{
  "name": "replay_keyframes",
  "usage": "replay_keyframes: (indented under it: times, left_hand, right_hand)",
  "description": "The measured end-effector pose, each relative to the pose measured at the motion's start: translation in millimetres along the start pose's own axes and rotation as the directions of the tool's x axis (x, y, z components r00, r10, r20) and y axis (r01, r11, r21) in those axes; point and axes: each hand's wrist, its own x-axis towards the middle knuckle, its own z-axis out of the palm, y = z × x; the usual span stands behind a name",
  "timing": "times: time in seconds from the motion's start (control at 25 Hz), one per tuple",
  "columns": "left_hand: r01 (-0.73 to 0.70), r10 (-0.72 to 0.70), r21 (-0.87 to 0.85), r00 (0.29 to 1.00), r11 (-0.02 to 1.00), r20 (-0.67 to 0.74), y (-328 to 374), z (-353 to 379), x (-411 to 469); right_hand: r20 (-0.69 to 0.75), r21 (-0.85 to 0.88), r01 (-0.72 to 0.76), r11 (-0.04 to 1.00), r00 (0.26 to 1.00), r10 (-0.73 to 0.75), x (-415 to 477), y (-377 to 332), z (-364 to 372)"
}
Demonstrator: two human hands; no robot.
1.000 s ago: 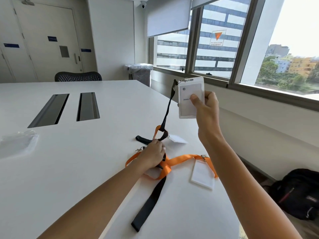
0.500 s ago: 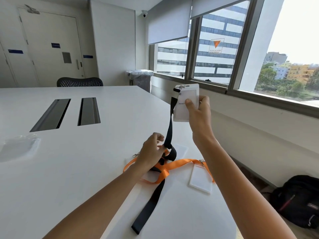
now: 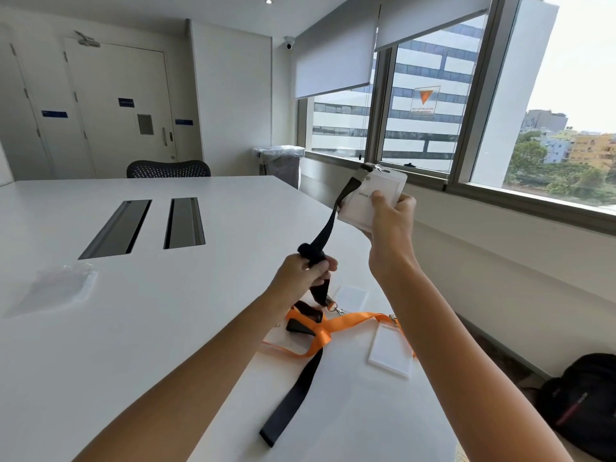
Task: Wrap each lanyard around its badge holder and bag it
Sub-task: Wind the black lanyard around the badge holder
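The right hand (image 3: 391,218) grasped a clear badge holder (image 3: 370,198), raised well above the orange lanyard (image 3: 353,319) that lay on the white tabletop (image 3: 133,328). The card inside bore a printed name beginning "Jesse", and the thumb covered the rest. A black lanyard (image 3: 328,225), clipped to the holder's top edge, ran down to the left hand (image 3: 301,278). That hand's fingers were clenched around a bunched fold of it, just above the orange lanyard. Below that hand the black strap crossed the orange lanyard, its flat end nearer the person. A second badge holder (image 3: 390,353) touched the orange lanyard's right side. Clear bags (image 3: 60,288) lay far to its left. Far beyond it, a window sticker (image 3: 423,100) showed an orange triangle over lettering too small to read.
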Motion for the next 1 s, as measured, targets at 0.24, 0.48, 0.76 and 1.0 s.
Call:
replay_keyframes:
  times: [0.24,0.48,0.76,1.0]
  left_hand:
    - [-0.234,0.385,0.392,0.847,0.89,-0.367,40,-29,-16]
    - [-0.292,0.494,0.451,0.751,0.844,-0.438,56,-70,-59]
    - [-0.017,0.369,0.549,0.757,0.836,-0.539,22,-159,-147]
    - [0.208,0.274,0.606,0.749,0.768,-0.603,-4,-252,-226]
  right_hand:
    - [0.088,-0.056,-0.034,0.998,0.995,0.039,-6,11,3]
    - [0.296,-0.143,0.013,0.99,0.955,0.03,-33,33,38]
    - [0.534,-0.249,0.14,0.958,0.845,0.015,-105,79,99]
    - [0.606,-0.301,0.119,0.946,0.79,0.094,-179,103,146]
